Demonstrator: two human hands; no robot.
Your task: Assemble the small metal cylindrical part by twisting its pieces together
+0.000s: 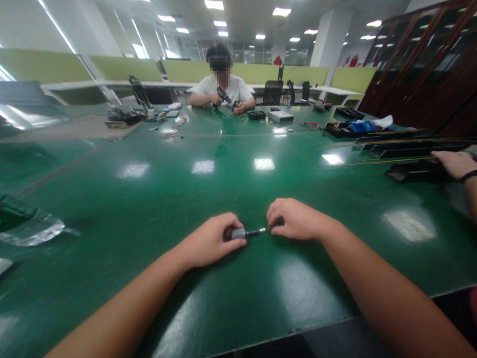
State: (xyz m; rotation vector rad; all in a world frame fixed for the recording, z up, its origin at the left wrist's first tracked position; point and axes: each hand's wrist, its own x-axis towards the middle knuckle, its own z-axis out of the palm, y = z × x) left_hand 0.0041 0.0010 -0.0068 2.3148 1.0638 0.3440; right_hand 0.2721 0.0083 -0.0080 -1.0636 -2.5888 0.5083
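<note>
My left hand [216,239] is closed around the grey cylindrical handle of what looks like a screwdriver [238,233]. Its thin dark shaft points right, with a shiny section near the end. At that end, the thumb and fingers of my right hand [292,219] are pinched together. A small dark piece shows at these fingertips, too small to name. Both hands are low over the green table [179,194], near its front edge, with the tool lying level between them.
Across the table sits a person [222,87] holding a dark power tool. Long dark channels with thin rods [406,149] lie at right, by another person's hand [455,163]. A clear plastic bag [35,228] lies at left. Electronic parts and a grey box [280,116] stand farther back.
</note>
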